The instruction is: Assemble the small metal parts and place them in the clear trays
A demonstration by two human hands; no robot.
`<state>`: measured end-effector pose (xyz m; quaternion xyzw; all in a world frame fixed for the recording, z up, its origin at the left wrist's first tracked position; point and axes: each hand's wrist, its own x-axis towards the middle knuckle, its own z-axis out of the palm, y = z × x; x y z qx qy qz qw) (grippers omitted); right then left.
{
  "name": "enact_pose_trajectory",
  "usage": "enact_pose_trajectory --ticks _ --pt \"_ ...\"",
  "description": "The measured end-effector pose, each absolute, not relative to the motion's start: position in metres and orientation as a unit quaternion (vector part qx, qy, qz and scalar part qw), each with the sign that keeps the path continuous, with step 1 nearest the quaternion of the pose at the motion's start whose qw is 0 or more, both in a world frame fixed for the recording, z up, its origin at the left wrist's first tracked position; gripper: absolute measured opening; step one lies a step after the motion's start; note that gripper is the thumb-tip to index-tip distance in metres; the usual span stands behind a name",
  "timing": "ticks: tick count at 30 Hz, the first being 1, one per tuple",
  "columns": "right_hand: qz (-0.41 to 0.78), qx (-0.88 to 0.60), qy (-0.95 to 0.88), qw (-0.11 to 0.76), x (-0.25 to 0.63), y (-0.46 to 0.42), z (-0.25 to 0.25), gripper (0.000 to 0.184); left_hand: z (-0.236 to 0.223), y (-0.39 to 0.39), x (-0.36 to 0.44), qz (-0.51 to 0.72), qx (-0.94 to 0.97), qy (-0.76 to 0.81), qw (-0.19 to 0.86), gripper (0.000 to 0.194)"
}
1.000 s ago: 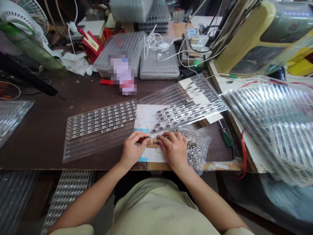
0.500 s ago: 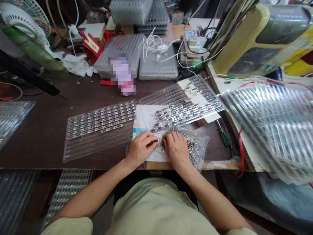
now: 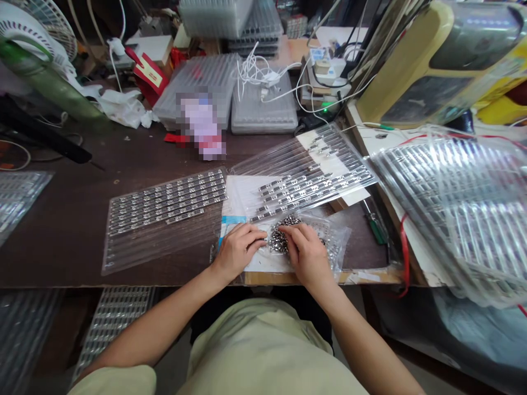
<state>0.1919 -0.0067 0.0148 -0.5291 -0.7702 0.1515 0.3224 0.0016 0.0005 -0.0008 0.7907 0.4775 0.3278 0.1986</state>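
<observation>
- A pile of small metal parts [image 3: 280,240] sits on a clear plastic bag [image 3: 336,241], on a dark workbench [image 3: 61,241].
- Right hand [image 3: 307,253]: fingers rest on the pile, close together; any pinch cannot be told.
- Left hand [image 3: 239,251]: just left of the pile, fingers curled together; any hold cannot be told.
- Just beyond the pile: a clear tray of metal connectors [image 3: 308,175].
- Left of the pile: a second connector tray [image 3: 164,219].
- Right of the pile: a green-handled screwdriver [image 3: 376,227], then a heap of clear trays [image 3: 453,208] walling that side.
- Just below the pile: the workbench's front edge; dark bench top extends past the second tray.

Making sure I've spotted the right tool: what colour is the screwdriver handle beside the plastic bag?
The screwdriver handle is green, shown best in the head view.
</observation>
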Motion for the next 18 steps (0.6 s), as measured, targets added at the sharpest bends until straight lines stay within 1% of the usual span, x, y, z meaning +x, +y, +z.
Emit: enact_pose_trajectory --ticks 5,7,8,10,13,15,18 --pt "0.166 -0.534 -0.757 0.339 0.189 -0.006 0.016 0.02 0.005 0.001 0.001 0.347 0.772 0.481 0.228 0.013" --pt "0.174 -0.525 -0.758 0.345 0.185 -0.007 0.015 0.019 0.011 0.007 -0.008 0.363 0.752 0.503 0.224 0.014" --pt "0.172 -0.523 -0.762 0.341 0.181 -0.007 0.014 0.018 0.015 0.013 -0.015 0.368 0.739 0.525 0.206 0.014" --pt "0.154 -0.524 -0.776 0.316 0.173 -0.006 0.012 0.017 0.019 0.025 -0.033 0.36 0.715 0.583 0.137 0.014" --pt "0.11 -0.528 -0.794 0.281 0.161 -0.005 0.008 0.016 0.02 0.039 -0.067 0.312 0.688 0.655 0.027 0.011" --pt "0.098 -0.529 -0.795 0.281 0.154 -0.004 0.005 0.014 0.017 0.041 -0.087 0.282 0.678 0.679 -0.006 0.01" --pt "0.102 -0.524 -0.795 0.289 0.15 -0.003 0.002 0.015 0.016 0.034 -0.103 0.263 0.669 0.695 -0.025 0.012"
